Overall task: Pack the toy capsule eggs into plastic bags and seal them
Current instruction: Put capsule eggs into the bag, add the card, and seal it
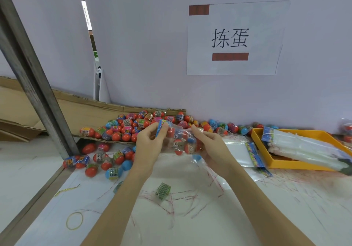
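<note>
Hands hold a filled bag of capsule eggs above the table

Both hands meet over the middle of the white table (190,217), sharing one clear plastic bag (182,140) that is held in the air just above the surface. The left hand (150,144) pinches the bag's blue printed header strip (162,128) between thumb and curled fingers at the upper left end. The right hand (211,146) cradles the bag's body from the right and below, its fingers wrapped around the plastic. Inside the bag several red and blue capsule eggs show through, with printed labels on their wrappers; how many there are I cannot tell.

Behind the hands, a heap of loose capsule eggs (133,125) lies on a flattened sheet of cardboard (85,110) and trails along the foot of the pale wall to the right. A second cluster of eggs (102,160) sits on the table just left of the left forearm. To the right, an orange tray (291,164) holds a stack of empty bags (304,146) with blue headers, and one flat empty bag (242,154) lies on the table between the tray and the right hand. Near the front, a loose green label sleeve (163,190) and a yellow rubber band (74,220) rest on the table. A paper sign (234,37) with two printed characters hangs on the wall.
</note>
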A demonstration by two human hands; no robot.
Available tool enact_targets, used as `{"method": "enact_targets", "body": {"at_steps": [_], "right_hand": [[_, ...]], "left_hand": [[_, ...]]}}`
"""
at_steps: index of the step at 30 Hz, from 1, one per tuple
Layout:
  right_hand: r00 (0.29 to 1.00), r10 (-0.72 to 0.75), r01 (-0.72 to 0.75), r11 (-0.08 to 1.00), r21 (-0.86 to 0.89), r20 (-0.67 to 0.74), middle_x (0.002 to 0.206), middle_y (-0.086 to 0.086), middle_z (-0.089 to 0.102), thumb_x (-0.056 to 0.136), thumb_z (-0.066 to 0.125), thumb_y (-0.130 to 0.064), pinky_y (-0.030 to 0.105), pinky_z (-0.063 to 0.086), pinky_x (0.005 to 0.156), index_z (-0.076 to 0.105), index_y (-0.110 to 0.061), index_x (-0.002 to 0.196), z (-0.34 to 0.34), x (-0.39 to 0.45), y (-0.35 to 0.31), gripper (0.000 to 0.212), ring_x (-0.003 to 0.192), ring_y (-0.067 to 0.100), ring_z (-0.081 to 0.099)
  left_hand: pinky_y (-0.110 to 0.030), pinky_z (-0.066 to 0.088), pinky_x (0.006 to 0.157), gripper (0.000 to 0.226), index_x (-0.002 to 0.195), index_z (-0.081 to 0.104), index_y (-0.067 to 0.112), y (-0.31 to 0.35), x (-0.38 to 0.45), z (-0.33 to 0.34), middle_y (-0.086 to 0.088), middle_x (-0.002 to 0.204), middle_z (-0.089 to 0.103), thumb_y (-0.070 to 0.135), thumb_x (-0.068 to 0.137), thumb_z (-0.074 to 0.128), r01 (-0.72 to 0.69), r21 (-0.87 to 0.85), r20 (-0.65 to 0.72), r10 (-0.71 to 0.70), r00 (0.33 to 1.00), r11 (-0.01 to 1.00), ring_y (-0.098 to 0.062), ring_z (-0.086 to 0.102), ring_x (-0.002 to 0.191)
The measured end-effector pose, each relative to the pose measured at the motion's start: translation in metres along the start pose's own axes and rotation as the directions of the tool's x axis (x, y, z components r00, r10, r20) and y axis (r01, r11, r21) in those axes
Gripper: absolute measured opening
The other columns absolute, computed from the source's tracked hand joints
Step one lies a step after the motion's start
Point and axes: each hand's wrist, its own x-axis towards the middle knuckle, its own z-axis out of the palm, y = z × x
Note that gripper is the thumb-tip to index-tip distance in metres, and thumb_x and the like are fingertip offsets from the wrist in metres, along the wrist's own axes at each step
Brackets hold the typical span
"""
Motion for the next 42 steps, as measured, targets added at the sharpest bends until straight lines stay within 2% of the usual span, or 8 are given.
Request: {"method": "enact_targets", "body": {"at_steps": [10, 15, 21, 25, 31, 34, 38, 42], "right_hand": [[0.988, -0.137, 0.135, 0.99, -0.027, -0.071, 0.096, -0.003, 0.081, 0.089, 0.066, -0.041, 0.019, 0.058, 0.067, 0.085, -0.036, 0.084, 0.009, -0.002, 0.002, 0.02, 0.088, 0.014, 0.076], [0.989, -0.083, 0.075, 0.995, -0.063, -0.123, 0.091, -0.002, 0.08, 0.091, 0.067, -0.04, 0.021, 0.06, 0.065, 0.081, -0.021, 0.094, 0.007, 0.001, 0.002, 0.024, 0.086, 0.016, 0.078], [0.977, -0.077, 0.059, 0.994, -0.097, -0.197, 0.101, 0.007, 0.079, 0.102, 0.06, -0.037, 0.038, 0.062, 0.088, 0.076, -0.011, 0.102, 0.009, 0.001, 0.0, 0.031, 0.098, 0.025, 0.076], [0.977, -0.072, 0.05, 0.992, -0.113, -0.198, 0.103, 0.011, 0.077, 0.104, 0.059, -0.033, 0.042, 0.059, 0.095, 0.075, -0.008, 0.101, 0.011, 0.001, -0.001, 0.03, 0.102, 0.028, 0.073], [0.953, -0.062, 0.064, 0.998, -0.002, -0.296, 0.073, 0.008, 0.061, 0.105, 0.057, -0.029, 0.029, 0.052, 0.076, 0.062, -0.007, 0.079, 0.01, 0.003, 0.002, 0.034, 0.076, 0.021, 0.058], [0.987, 0.047, -0.023, 0.988, 0.153, -0.154, 0.084, 0.003, 0.068, 0.103, 0.054, -0.048, 0.035, 0.056, 0.083, 0.063, -0.009, 0.099, 0.003, 0.005, -0.002, 0.04, 0.086, 0.022, 0.066], [0.988, -0.017, 0.019, 1.0, -0.014, 0.153, 0.113, 0.009, 0.077, 0.097, 0.068, -0.04, 0.036, 0.062, 0.088, 0.068, -0.01, 0.124, -0.004, 0.006, 0.002, 0.04, 0.103, 0.028, 0.076], [0.991, -0.11, 0.112, 0.994, -0.019, 0.078, 0.108, 0.004, 0.079, 0.094, 0.074, -0.019, 0.034, 0.062, 0.086, 0.069, -0.016, 0.126, -0.005, 0.009, 0.008, 0.032, 0.099, 0.023, 0.077]], "left_hand": [[-0.022, 0.056, 0.072, 0.022, 0.096, 0.078, 0.017, -0.003, 0.001, 0.001, -0.012, 0.087, 0.071, 0.025, 0.106, 0.061, -0.071, 0.059, -0.082, 0.076, 0.994, 0.996, -0.008, 0.066, 0.076], [-0.054, 0.055, 0.068, 0.034, 0.085, 0.068, 0.009, 0.001, -0.001, 0.001, -0.014, 0.074, 0.065, 0.032, 0.107, 0.058, -0.175, 0.201, -0.047, 0.188, 0.981, 0.964, -0.04, 0.064, 0.073], [-0.045, 0.043, 0.041, 0.032, 0.077, 0.053, 0.027, 0.006, -0.006, 0.004, 0.007, 0.055, 0.046, 0.033, 0.109, 0.052, -0.256, 0.271, -0.052, 0.28, 0.958, 0.928, -0.011, 0.04, 0.044], [-0.053, 0.041, 0.054, 0.032, 0.088, 0.063, 0.014, 0.008, -0.007, 0.005, -0.012, 0.064, 0.053, 0.035, 0.108, 0.05, -0.289, 0.273, -0.037, 0.31, 0.95, 0.918, -0.03, 0.043, 0.054], [-0.052, 0.045, 0.052, 0.03, 0.091, 0.066, 0.016, 0.012, -0.01, 0.005, -0.012, 0.063, 0.054, 0.036, 0.108, 0.05, -0.353, 0.264, 0.009, 0.363, 0.932, 0.898, -0.037, 0.051, 0.056], [-0.038, 0.038, 0.05, 0.028, 0.085, 0.059, 0.024, 0.012, -0.009, 0.005, 0.001, 0.059, 0.047, 0.034, 0.109, 0.049, -0.336, 0.276, -0.053, 0.363, 0.93, 0.901, -0.018, 0.04, 0.05], [-0.03, 0.034, 0.053, 0.032, 0.082, 0.05, 0.017, 0.007, -0.003, 0.0, 0.001, 0.064, 0.04, 0.027, 0.113, 0.045, -0.251, 0.266, -0.171, 0.302, 0.938, 0.931, -0.008, 0.034, 0.053], [-0.024, 0.033, 0.054, 0.03, 0.088, 0.057, 0.012, 0.003, -0.002, 0.002, 0.006, 0.064, 0.042, 0.027, 0.112, 0.047, -0.159, 0.221, -0.188, 0.202, 0.961, 0.962, -0.006, 0.036, 0.055]]}}
